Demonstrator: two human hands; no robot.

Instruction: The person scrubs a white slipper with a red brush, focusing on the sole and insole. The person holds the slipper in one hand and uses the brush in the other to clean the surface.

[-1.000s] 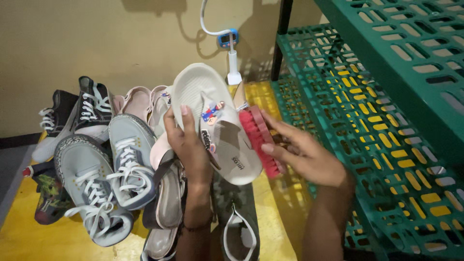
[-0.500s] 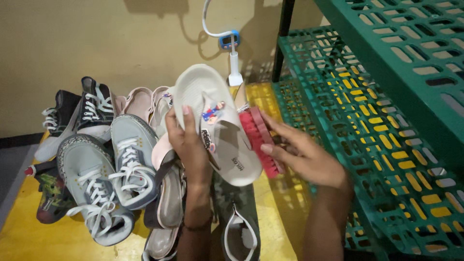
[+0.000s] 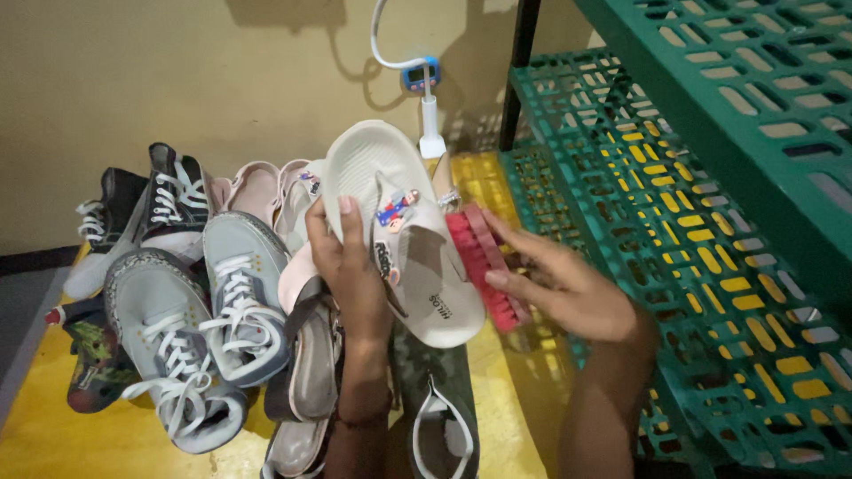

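Left hand (image 3: 351,266) fingers wrapped around a cream sandal (image 3: 404,239), held centre. Right hand (image 3: 568,284) at 3 o'clock, fingers closed on a red brush (image 3: 484,266) touching it. Sneakers (image 3: 204,310) at 9 o'clock.

Grey sneakers (image 3: 213,328) (laced white) lie beside a green rack (image 3: 710,222).

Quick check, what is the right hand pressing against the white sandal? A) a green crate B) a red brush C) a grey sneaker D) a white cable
B: the right hand grips a red brush with its bristles against the side of the white sandal, which the left hand holds up above the shoe pile.
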